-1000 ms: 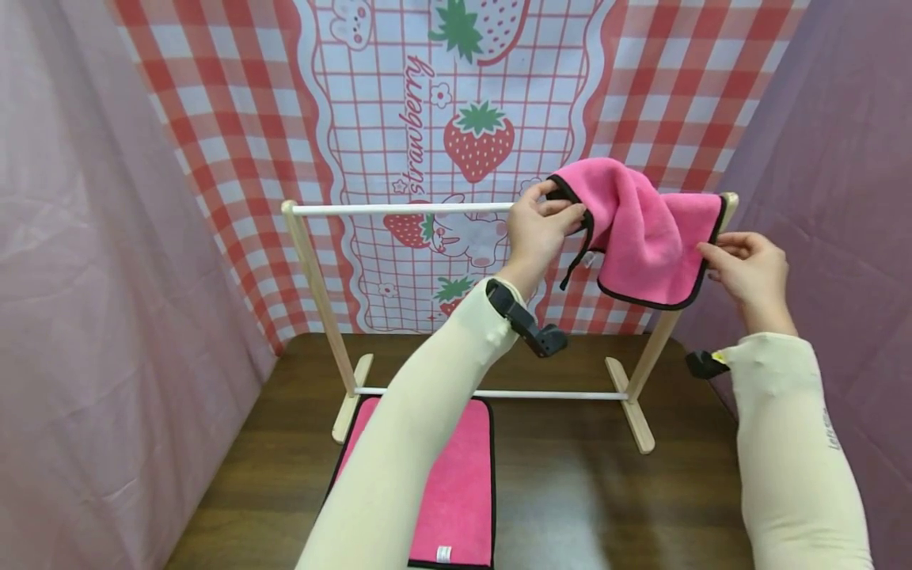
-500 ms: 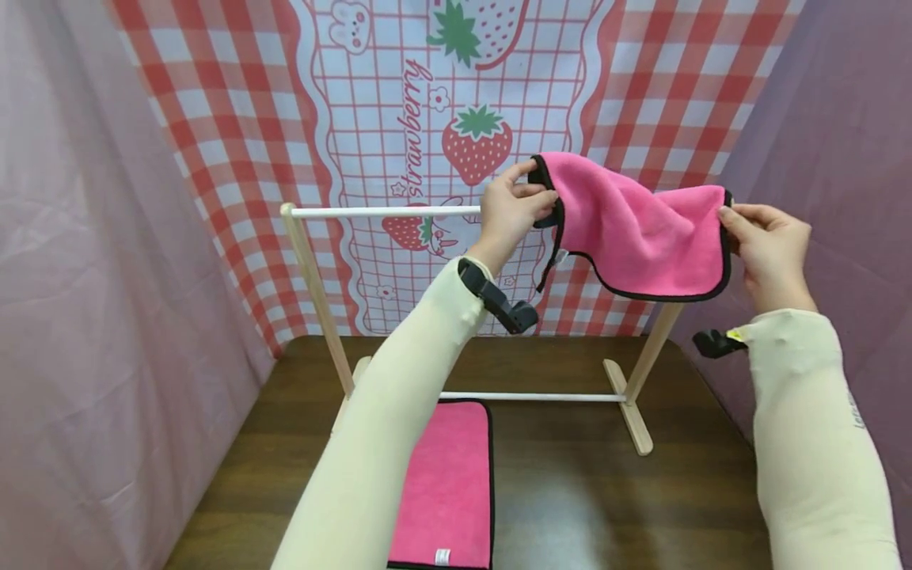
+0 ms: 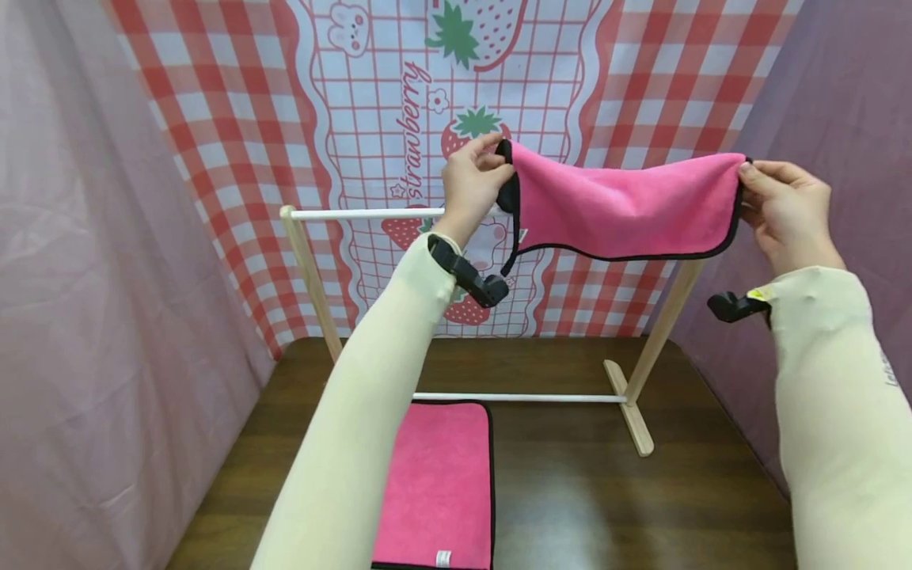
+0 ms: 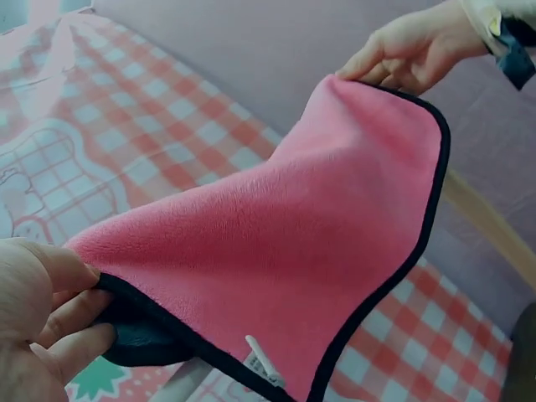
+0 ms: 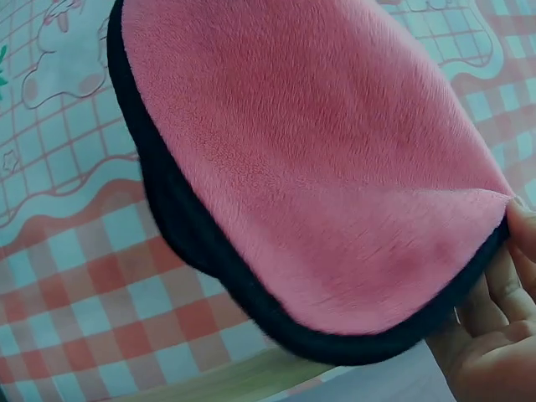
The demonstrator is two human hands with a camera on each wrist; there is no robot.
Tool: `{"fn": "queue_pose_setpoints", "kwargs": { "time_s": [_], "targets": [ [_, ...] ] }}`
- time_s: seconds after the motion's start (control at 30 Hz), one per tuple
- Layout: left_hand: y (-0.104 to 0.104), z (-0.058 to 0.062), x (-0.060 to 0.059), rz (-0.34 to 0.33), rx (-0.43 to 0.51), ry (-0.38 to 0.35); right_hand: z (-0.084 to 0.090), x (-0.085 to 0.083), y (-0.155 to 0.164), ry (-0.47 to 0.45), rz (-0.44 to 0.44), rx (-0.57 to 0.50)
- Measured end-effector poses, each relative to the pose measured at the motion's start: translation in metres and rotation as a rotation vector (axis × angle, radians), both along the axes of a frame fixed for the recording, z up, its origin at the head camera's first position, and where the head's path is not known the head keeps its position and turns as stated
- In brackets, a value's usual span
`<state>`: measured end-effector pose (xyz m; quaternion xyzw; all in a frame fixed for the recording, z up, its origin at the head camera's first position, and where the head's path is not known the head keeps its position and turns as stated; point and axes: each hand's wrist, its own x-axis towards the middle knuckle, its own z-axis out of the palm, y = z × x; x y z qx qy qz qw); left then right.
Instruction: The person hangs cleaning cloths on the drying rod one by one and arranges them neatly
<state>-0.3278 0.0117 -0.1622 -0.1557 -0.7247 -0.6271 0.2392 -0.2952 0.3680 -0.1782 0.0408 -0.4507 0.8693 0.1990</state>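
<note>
A pink towel [image 3: 627,210] with black edging is stretched between both hands, in front of the rack's white top rail [image 3: 370,214] and hiding its right part. My left hand [image 3: 472,186] pinches the towel's upper left corner between thumb and fingers. At the upper right corner, my right hand [image 3: 792,210] grips the edge the same way. The left wrist view shows the dark underside [image 4: 142,335] folded behind the left fingers, and a small white tag [image 4: 264,362] near the lower edge. In the right wrist view, the towel's rounded corner hangs below the right thumb.
A second pink towel [image 3: 442,483] lies flat on the brown table [image 3: 570,491], partly behind the left sleeve. Wooden posts [image 3: 666,324] and a white lower rail [image 3: 527,397] make up the rack. A strawberry-print cloth [image 3: 214,103] hangs behind, with plain curtains at both sides.
The hands have moved apart and upward, left hand leftward and right hand rightward. The bunched towel is now drawn out wide and lifted. My right hand has shifted its grip to the upper corner.
</note>
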Motion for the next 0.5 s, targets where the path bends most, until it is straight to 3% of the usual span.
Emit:
{"fn": "queue_pose_setpoints", "kwargs": {
  "time_s": [0.27,0.5],
  "targets": [
    [-0.012,0.006,-0.005,0.030,0.041,0.023,0.004,-0.003,0.005,-0.006,0.078,-0.075],
    [-0.016,0.010,-0.004,0.024,0.098,0.062,0.006,-0.004,0.004,0.066,0.137,-0.139]
  ]
}}
